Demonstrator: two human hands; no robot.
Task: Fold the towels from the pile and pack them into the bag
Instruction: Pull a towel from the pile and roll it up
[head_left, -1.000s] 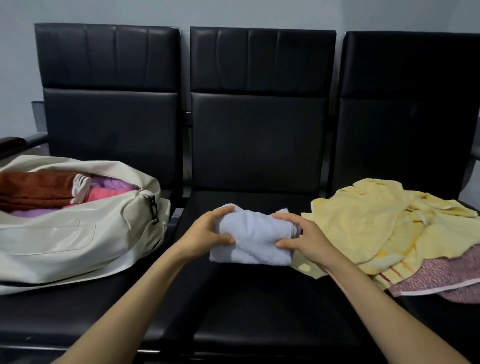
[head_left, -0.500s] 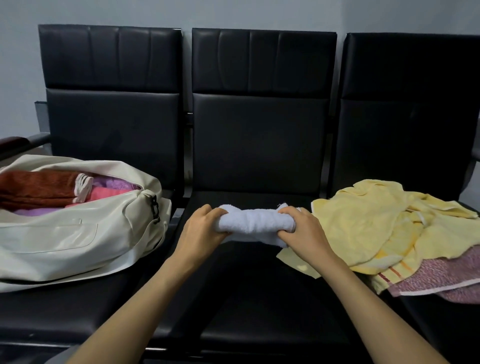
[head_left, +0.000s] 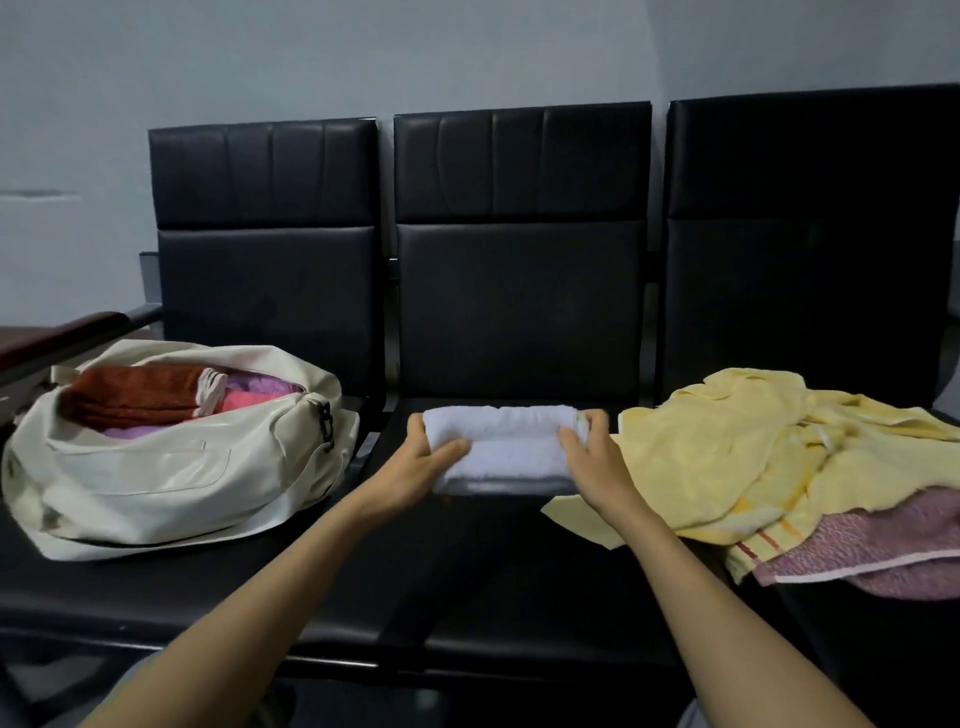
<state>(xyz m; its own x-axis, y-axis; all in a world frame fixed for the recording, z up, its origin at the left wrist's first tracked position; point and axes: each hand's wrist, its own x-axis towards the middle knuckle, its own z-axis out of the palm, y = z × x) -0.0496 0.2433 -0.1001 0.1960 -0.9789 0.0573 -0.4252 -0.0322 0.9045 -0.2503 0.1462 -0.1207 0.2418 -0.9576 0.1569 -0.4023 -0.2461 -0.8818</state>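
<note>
Three black chairs are standing side by side in one row, the left chair (head_left: 265, 291), the middle chair (head_left: 519, 301) and the right chair (head_left: 810, 291), and their padded backs are rising upright in front of a pale grey wall (head_left: 467, 47). The backs of the left and the middle chair are showing vertical seams in the upper panel, while the right back is lying mostly in shadow. At the far left a dark red armrest (head_left: 57, 338) is reaching toward the camera, and a faint dark smudge (head_left: 39, 195) is showing on the wall above it.
</note>
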